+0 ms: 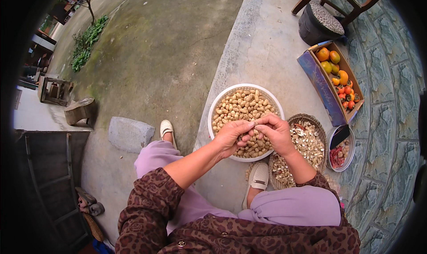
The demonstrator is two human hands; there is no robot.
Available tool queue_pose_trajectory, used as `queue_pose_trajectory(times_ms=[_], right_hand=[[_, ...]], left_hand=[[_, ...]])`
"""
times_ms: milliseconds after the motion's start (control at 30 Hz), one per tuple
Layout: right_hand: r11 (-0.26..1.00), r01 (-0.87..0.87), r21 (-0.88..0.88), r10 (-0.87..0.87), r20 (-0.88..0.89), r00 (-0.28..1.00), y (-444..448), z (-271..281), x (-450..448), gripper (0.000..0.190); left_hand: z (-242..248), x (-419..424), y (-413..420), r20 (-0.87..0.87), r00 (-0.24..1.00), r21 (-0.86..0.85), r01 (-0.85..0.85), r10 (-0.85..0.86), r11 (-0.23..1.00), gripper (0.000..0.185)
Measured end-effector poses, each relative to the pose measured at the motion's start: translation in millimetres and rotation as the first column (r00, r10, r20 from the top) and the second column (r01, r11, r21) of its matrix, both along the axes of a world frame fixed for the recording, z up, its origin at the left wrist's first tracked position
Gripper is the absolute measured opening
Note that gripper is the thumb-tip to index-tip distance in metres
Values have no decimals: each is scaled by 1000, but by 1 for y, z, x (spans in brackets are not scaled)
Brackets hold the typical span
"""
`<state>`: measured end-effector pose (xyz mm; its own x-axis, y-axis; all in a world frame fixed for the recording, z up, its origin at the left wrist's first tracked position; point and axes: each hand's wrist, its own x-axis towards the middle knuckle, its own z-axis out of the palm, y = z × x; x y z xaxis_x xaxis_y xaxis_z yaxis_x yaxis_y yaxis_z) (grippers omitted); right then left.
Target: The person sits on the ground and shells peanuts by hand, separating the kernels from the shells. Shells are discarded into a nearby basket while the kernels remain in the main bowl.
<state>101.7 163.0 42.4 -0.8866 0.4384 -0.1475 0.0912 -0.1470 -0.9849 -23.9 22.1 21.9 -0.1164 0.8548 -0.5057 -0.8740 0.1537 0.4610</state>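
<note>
My left hand [232,137] and my right hand [276,134] meet fingertip to fingertip over a white plastic basket [210,120] full of unshelled peanuts [242,105]. Thumbs and forefingers pinch a small thing that looks like a peanut, almost wholly covered by the fingers. Under my right forearm lies a round woven basket [323,139] with many split peanut shells [305,142] in it. Farther right, against the wall, a metal bowl [352,155] holds red pieces and some nuts. A flat black object [339,136] rests across its rim.
A cardboard box [317,82] of persimmons [342,77] stands by the stone-faced wall [383,127]. Beyond it are a black bucket-like stool [313,27] and a wooden chair [358,10]. A concrete block [130,134] lies left of my foot, near a wooden stool [80,110].
</note>
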Motion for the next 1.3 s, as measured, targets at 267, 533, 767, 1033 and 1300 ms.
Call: queue_pose_trajectory(times_ms=[267,533,767,1033,1300], right_hand=[[985,15,-173,4,111,994,3,-11,2,8],[893,92,-441,-22,161,987,7,-20,5,9],[971,126,-204,-112,82,990,-1,-21,6,8],[981,65,182,-73,36,997,-8,-13,6,8],[920,56,387,-95,81,992,-14,-16,7,5]], left_hand=[[-7,-1,1,49,999,-58,26,-23,998,16],[-11,-1,0,126,992,-38,14,-9,999,14],[-16,2,2,172,985,-82,-11,25,997,16],[-4,5,5,171,985,-153,-3,29,988,16],[-14,10,3,293,955,-188,18,38,982,12]])
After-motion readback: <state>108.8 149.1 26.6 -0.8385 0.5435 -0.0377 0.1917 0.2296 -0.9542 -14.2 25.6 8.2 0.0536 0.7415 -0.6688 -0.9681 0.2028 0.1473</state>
